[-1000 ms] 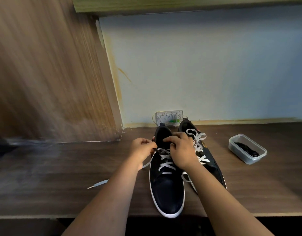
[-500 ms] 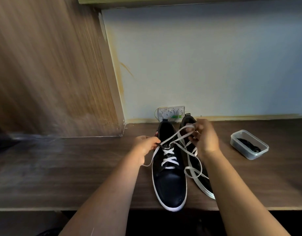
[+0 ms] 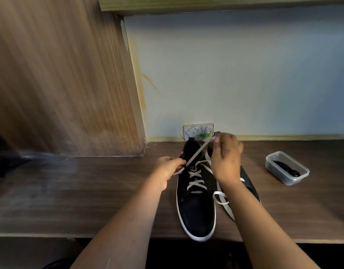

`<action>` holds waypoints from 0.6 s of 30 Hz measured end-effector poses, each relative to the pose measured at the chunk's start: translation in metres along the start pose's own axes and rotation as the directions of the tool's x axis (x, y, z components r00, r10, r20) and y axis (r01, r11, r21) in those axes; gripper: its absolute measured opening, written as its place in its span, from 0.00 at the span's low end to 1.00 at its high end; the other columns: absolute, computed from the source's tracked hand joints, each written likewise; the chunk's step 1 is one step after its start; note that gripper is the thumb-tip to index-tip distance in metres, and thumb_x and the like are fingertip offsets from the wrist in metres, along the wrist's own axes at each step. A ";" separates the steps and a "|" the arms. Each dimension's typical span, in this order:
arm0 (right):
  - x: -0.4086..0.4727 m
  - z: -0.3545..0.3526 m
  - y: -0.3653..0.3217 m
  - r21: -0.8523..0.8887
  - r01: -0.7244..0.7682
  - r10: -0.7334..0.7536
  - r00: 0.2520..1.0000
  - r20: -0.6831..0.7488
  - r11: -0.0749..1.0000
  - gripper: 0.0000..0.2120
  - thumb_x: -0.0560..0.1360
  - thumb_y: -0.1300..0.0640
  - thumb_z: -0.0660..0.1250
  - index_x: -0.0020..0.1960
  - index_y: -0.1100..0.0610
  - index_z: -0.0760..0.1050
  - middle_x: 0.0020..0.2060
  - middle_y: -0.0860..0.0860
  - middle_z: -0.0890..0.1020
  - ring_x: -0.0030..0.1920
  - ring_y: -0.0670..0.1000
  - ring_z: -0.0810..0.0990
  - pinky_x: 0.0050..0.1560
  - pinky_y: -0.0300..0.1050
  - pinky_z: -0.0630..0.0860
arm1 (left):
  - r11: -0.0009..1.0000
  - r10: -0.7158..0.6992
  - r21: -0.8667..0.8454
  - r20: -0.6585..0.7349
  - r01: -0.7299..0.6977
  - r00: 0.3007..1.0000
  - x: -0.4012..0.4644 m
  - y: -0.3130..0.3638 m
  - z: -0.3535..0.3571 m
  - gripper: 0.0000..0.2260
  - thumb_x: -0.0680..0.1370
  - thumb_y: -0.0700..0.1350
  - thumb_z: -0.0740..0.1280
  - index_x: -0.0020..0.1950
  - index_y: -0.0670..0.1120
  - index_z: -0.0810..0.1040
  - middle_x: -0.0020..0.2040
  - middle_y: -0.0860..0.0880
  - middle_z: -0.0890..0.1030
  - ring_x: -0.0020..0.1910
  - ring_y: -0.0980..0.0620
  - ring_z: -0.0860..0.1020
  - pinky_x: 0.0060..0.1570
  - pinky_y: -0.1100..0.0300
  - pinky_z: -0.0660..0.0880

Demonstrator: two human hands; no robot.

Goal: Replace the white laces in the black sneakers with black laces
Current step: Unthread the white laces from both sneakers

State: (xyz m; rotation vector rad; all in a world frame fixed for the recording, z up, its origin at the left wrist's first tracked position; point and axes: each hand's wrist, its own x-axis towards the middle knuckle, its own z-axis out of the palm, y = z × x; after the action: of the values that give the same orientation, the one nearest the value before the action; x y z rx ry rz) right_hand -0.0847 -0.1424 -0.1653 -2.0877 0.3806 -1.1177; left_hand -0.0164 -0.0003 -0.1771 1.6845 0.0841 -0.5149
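- Fingers of the right hand (image 3: 226, 158) were curled round a length of the white lace (image 3: 196, 152), pinching it near the heel end of the near sneaker (image 3: 196, 208) and drawing it up and back in a taut line.
- Left hand (image 3: 168, 167) pinched the same lace low at the eyelets, its fingertips closed on it beside the tongue, steadying the shoe.
- Two white crossings remained threaded lower on the near sneaker; the upper eyelets looked bare.
- A freed loop of lace lay on the wooden desk (image 3: 89, 191) between the pair, partly across the second sneaker (image 3: 248, 185), which the right forearm mostly hid.
- Black laces (image 3: 285, 168) sat coiled in a clear plastic tub (image 3: 301, 175) well to the right, untouched.
- Judged from this, the step in hand was unlacing the first shoe, with the task at an early stage.
- Next move would call for pulling the lace end clear of its eyelet, then regripping lower to loosen the following crossing while the other hand kept the shoe from sliding.
- Compared with half a second before, the right hand was higher and farther back, nearer the wall socket (image 3: 199, 131), and the strand had gone straighter.
- Compared with a second before, the right hand had left the eyelets and fewer crossings were laced.
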 end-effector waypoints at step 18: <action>-0.010 0.002 -0.004 0.184 -0.102 0.069 0.982 0.176 0.978 0.12 0.76 0.54 0.55 0.36 0.42 0.69 0.34 0.44 0.74 0.39 0.54 0.71 0.42 0.48 0.69 | 0.998 0.020 0.050 0.047 -0.023 0.999 -0.004 0.000 0.000 0.05 0.75 0.44 0.71 0.43 0.47 0.77 0.43 0.49 0.83 0.39 0.56 0.79 0.41 0.61 0.68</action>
State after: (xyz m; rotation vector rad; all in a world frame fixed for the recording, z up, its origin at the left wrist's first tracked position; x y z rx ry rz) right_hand -0.0891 -0.1336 -0.1692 -1.9580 0.2666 -0.8823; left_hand -0.0200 0.0008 -0.1758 1.7202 0.0193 -0.5435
